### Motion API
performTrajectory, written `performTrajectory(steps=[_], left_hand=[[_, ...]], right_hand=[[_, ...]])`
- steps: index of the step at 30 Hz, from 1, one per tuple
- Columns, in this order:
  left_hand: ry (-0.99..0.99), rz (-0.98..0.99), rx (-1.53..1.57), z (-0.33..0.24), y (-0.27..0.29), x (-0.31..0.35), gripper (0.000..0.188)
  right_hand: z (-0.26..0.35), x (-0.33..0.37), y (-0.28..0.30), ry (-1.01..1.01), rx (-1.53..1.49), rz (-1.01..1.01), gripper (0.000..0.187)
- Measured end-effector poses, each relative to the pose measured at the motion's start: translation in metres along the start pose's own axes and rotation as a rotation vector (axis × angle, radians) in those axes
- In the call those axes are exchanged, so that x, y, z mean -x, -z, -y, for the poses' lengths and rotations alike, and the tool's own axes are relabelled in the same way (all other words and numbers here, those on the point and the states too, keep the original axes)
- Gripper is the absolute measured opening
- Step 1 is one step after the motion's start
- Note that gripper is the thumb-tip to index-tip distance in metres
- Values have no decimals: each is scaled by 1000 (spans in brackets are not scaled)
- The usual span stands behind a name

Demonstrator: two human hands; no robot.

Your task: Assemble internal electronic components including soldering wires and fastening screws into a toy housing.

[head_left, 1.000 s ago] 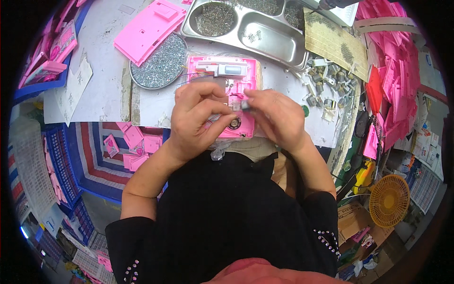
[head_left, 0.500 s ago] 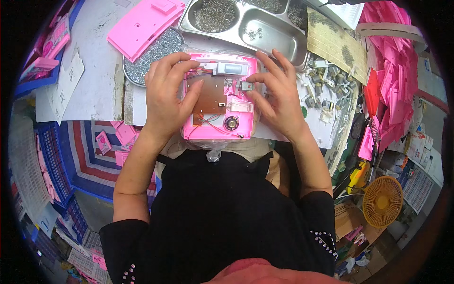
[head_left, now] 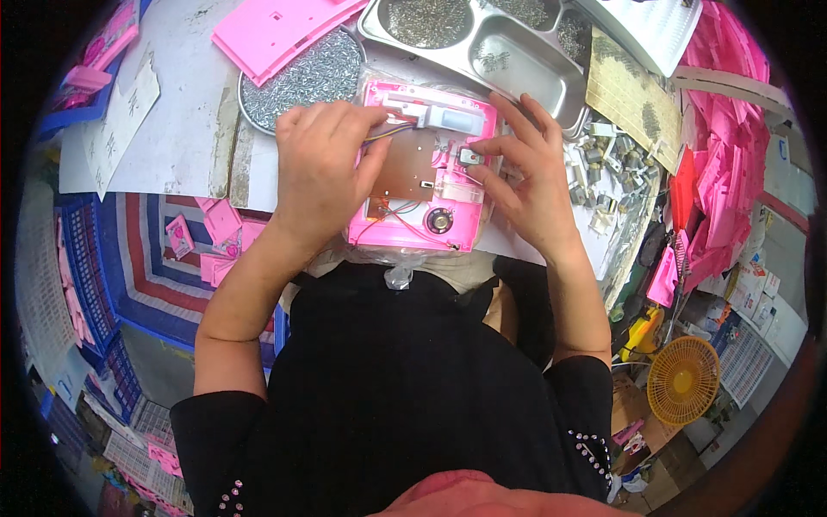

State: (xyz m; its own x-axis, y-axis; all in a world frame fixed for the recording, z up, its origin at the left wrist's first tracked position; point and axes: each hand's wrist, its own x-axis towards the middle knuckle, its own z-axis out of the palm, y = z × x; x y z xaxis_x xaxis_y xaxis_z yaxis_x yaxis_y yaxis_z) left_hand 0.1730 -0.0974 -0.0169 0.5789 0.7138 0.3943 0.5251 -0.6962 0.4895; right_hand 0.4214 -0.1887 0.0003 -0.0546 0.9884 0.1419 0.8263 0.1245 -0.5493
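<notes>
Worktable (head_left: 189,146): white top, scuffed, with a stained seam (head_left: 234,164). Grey floor (head_left: 159,360) shows at left beside blue crates (head_left: 90,267); a red, white and blue striped lining (head_left: 142,267) fills one. At lower right, an open cardboard box (head_left: 665,424) sits near a round amber grille (head_left: 685,381), basket or fan guard undetermined. Lighting: bright over the table, dimmer toward the edges.

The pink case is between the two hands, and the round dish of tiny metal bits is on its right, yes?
No: the head view shows the round dish left of the pink case, not right. The case is indeed between the left hand and right hand.
</notes>
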Motion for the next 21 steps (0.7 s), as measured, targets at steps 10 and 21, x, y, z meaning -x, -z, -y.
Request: performTrajectory(steps=[10, 21], left_hand=[[-58, -32, 22, -8, -4, 14, 12], [-27, -68, 26, -1, 4, 16, 28]], right_hand=[[30, -34, -11, 376, 81, -154, 24], [33, -55, -37, 527, 195, -207, 12]])
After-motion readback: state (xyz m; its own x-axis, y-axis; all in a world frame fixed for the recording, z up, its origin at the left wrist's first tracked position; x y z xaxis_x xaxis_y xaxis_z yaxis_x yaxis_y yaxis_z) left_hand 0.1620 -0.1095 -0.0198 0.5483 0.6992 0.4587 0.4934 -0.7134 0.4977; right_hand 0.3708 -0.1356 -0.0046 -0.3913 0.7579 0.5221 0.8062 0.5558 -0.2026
